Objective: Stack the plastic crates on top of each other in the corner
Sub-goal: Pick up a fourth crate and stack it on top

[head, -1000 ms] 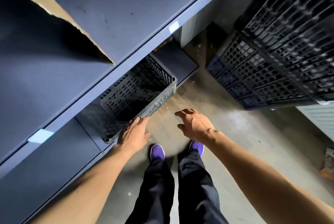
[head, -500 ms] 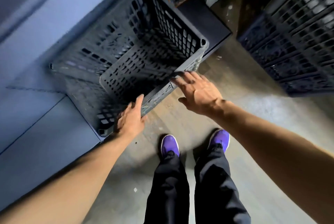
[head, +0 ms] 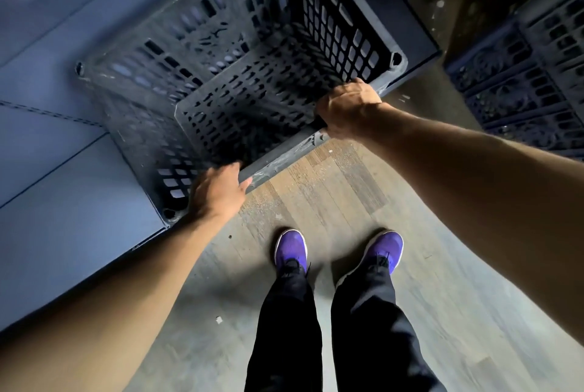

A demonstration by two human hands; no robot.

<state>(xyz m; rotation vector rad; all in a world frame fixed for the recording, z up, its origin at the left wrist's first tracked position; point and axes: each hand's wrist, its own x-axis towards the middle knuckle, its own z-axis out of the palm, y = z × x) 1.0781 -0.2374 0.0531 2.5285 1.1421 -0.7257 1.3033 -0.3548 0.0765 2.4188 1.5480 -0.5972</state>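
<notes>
The fingers (head: 327, 107) of the right hand (head: 347, 108) are curled tightly over the near rim of a dark grey, square plastic crate with perforated walls and floor (head: 252, 100), clasping it close to the crate's right front corner. The fingers (head: 234, 170) of the left hand (head: 218, 194) hook over the same rim near the left front corner, with the thumb lying along the rim's outer edge, so this hand grips the rim too. Both forearms are bare and reach forward and down.

The crate sits open side up, seen from above. Its walls are grids of small slots and its floor has a denser pattern of oval holes. The rim is scuffed, with pale smears along the near edge, and there is a round socket at each visible corner. It is over the front edge of a low blue-grey shelf board (head: 63, 189), with its near rim along the edge next to the wood-patterned floor (head: 319, 189). Whether it rests on the board or is lifted clear cannot be told.

Well apart to the right is a stack of dark perforated plastic crates (head: 521, 91), partly cut off by the frame. Below the hands, two purple shoes (head: 290, 249) and black trousers (head: 284, 328) stand on the floor.
</notes>
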